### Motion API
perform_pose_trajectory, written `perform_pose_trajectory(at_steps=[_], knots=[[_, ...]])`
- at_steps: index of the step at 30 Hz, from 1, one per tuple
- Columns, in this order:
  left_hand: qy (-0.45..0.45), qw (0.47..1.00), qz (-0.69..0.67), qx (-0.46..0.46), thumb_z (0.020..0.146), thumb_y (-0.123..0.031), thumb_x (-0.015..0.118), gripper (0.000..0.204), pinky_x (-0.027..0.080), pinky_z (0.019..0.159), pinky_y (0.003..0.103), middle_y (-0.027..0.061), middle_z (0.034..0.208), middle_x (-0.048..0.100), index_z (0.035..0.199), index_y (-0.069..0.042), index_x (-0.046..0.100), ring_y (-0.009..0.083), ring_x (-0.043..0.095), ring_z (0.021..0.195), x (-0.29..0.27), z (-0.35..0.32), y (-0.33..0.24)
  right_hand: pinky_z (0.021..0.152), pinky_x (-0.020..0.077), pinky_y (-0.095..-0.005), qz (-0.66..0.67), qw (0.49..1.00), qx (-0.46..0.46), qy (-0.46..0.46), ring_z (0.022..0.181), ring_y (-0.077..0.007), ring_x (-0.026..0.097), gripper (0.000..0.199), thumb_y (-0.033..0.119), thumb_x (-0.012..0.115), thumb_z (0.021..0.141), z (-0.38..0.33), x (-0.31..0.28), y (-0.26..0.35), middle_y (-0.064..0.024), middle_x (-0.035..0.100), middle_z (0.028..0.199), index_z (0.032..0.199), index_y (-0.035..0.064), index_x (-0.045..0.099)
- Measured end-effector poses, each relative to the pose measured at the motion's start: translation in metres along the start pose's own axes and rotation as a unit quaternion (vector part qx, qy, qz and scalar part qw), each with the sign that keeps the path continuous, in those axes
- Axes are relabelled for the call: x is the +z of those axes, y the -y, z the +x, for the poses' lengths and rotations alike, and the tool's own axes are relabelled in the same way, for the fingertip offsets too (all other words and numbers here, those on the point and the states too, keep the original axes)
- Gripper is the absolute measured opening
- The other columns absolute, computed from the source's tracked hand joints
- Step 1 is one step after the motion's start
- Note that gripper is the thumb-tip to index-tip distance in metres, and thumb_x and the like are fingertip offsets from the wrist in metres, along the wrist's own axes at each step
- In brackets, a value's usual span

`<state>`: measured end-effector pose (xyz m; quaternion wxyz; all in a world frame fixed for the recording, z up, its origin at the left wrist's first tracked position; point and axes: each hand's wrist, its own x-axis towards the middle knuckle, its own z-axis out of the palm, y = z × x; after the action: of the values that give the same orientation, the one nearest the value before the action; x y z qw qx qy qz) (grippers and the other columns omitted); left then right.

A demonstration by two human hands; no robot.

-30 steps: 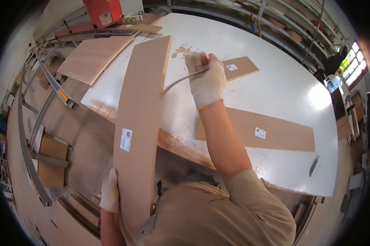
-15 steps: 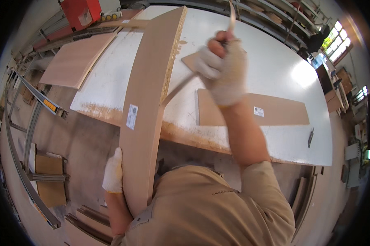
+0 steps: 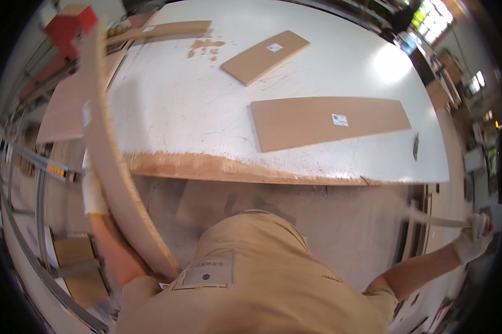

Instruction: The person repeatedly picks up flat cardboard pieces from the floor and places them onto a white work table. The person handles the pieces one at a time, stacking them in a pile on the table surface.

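Observation:
A long wood-veneered board (image 3: 103,133) stands tilted at my left, its raw chipboard edge turned up toward me. My left hand (image 3: 94,195), in a white work glove, grips its outer side; the board hides some of the fingers. Its near end rests by my waist, and its far end reaches over the table's left side. Far out to the right, my gloved right hand (image 3: 474,238) is closed around a thin strip of edge banding (image 3: 443,222). The strip's loose end trails leftward and is blurred.
A white worktable (image 3: 178,111) with a worn front edge carries a large panel (image 3: 329,122), a smaller panel (image 3: 267,55) and a small dark tool (image 3: 415,146). Left are a pinkish board (image 3: 62,108), a metal rail frame (image 3: 31,156) and a red machine (image 3: 70,30).
My right hand has swung from above the table down to the far right with the strip. The board in my left hand has shifted left and turned edge up.

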<state>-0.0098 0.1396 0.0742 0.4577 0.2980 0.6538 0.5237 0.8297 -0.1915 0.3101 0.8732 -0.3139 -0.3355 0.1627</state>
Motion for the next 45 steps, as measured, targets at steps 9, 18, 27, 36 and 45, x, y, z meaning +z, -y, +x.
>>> perform_pose_trajectory(at_steps=[9,18,27,36,45], knots=[[0.047,0.967,0.158,0.193,0.11,-0.05,0.056,0.063,0.048,0.105,0.031,0.009,0.136,0.066,0.15,-0.001,0.057,0.0199,0.062,0.12,-0.024,0.065,-0.139,0.072,0.0497,-0.0314,-0.401,0.755,-0.135,-0.501,0.087,-0.0228,0.063,0.029,0.026,0.05,0.111,-0.088,-0.153,0.191,-0.0067,0.064,0.108,0.127,0.0023,0.055],[0.234,0.805,0.298,0.456,0.115,-0.029,0.044,0.052,0.045,0.114,0.04,0.0183,0.147,0.064,0.155,0.004,0.051,0.0275,0.062,0.133,0.257,0.134,-0.134,0.053,0.0412,-0.0368,-0.478,0.722,0.092,-0.492,0.055,-0.0169,0.048,0.024,0.03,0.051,0.109,-0.165,-0.27,-0.002,-0.001,0.048,0.067,0.093,0.0129,0.055],[0.404,0.707,0.506,0.284,0.109,-0.063,0.046,0.076,0.052,0.096,0.04,0.0237,0.106,0.077,0.119,0.007,0.073,0.0323,0.071,0.103,0.574,0.013,-0.048,0.056,0.0532,-0.0384,-0.428,0.671,0.344,-0.498,0.064,-0.0208,0.06,0.015,0.011,0.052,0.098,-0.271,-0.335,-0.182,-0.0106,0.058,0.078,0.106,-0.0016,0.055],[0.478,0.642,0.54,0.261,0.105,-0.067,0.047,0.073,0.052,0.101,0.043,0.0223,0.118,0.077,0.119,-0.002,0.077,0.0359,0.072,0.11,0.706,-0.04,0.006,0.064,0.0493,-0.0356,-0.476,0.664,0.421,-0.395,0.072,-0.0164,0.056,0.016,0.009,0.055,0.094,-0.224,-0.345,-0.208,-0.0068,0.057,0.084,0.107,0.0017,0.06],[0.236,0.708,0.523,0.413,0.1,-0.051,0.059,0.048,0.052,0.102,0.047,0.0202,0.121,0.073,0.117,-0.009,0.076,0.0395,0.067,0.116,0.657,0.027,-0.038,0.095,0.0521,-0.0541,-0.715,0.427,0.46,-0.308,0.12,-0.0365,0.063,0.058,0.025,0.063,0.09,-0.229,-0.476,-0.166,-0.019,0.066,0.134,0.142,0.0009,0.055]])
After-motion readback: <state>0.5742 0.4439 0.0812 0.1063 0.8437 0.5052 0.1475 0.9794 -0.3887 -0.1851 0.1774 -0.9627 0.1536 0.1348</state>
